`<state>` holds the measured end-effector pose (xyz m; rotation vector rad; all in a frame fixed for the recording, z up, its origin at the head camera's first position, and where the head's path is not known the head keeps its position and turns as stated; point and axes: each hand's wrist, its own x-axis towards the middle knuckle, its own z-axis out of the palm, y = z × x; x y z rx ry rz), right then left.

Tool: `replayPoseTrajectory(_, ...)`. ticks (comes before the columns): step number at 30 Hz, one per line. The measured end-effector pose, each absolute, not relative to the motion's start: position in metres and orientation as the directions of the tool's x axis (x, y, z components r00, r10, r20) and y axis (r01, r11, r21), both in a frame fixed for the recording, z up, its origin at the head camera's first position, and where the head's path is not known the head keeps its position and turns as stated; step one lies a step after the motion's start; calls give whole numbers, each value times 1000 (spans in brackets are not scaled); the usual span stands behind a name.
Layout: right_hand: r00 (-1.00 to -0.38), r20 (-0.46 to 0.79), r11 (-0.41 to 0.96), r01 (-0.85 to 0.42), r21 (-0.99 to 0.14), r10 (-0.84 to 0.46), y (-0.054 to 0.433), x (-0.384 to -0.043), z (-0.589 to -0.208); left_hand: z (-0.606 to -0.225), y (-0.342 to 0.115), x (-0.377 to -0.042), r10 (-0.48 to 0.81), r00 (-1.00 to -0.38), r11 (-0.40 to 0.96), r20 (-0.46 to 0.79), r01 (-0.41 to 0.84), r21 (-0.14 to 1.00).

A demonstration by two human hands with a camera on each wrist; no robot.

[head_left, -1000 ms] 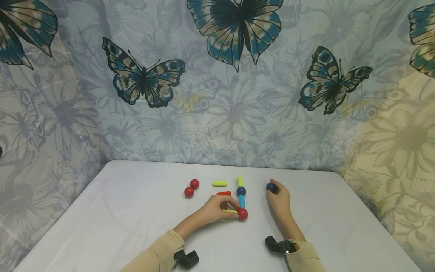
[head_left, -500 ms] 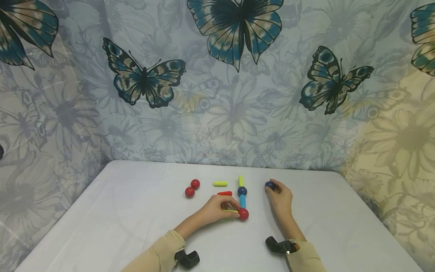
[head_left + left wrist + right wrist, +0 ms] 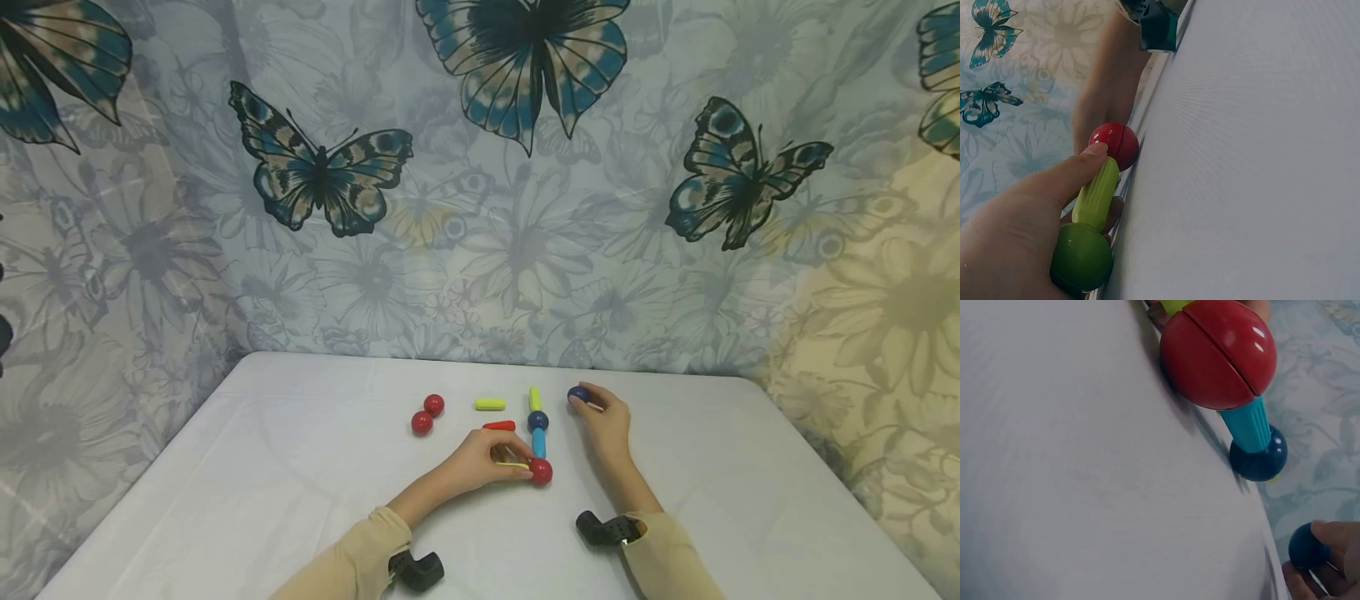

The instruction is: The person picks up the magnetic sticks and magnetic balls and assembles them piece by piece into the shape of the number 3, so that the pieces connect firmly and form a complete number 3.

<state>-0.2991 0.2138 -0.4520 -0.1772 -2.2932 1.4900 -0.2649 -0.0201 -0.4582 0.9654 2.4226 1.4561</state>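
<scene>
My left hand [image 3: 480, 460] grips a yellow-green rod [image 3: 1096, 197], its thumb at the joint with a red ball [image 3: 540, 472]. A green ball [image 3: 1082, 257] sits on the rod's near end, hidden by the hand in the head view. From the red ball a light blue rod [image 3: 539, 442] runs back to a dark blue ball [image 3: 537, 421], and a yellow rod [image 3: 535, 398] extends beyond that. To the right of this chain, my right hand [image 3: 609, 423] pinches a separate dark blue ball [image 3: 578, 395] between thumb and fingers.
Two loose red balls [image 3: 422, 422] lie left of the chain on the white table [image 3: 300, 467]. A yellow rod [image 3: 490, 404] and a red rod [image 3: 499, 426] lie between them and the chain. A butterfly-patterned cloth [image 3: 480, 275] hangs behind the table.
My right hand has moved back and a little left with the dark blue ball, closer to the chain's far end. The left hand keeps its hold, nearly still.
</scene>
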Motion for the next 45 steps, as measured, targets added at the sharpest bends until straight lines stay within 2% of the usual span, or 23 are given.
replayPoseTrajectory(6,-944,189,373,-77,-925,272,206,-310,-450,-458,-20,-265,596,-782,320,183,440,839)
replayPoseTrajectory(29,-950,147,347,-45,-937,274,179,-339,-449,-460,-19,-269,593,-780,315,203,456,832)
replayPoseTrajectory(45,-954,83,306,10,-952,290,163,-342,-444,-461,-19,-268,598,-777,313,197,453,835)
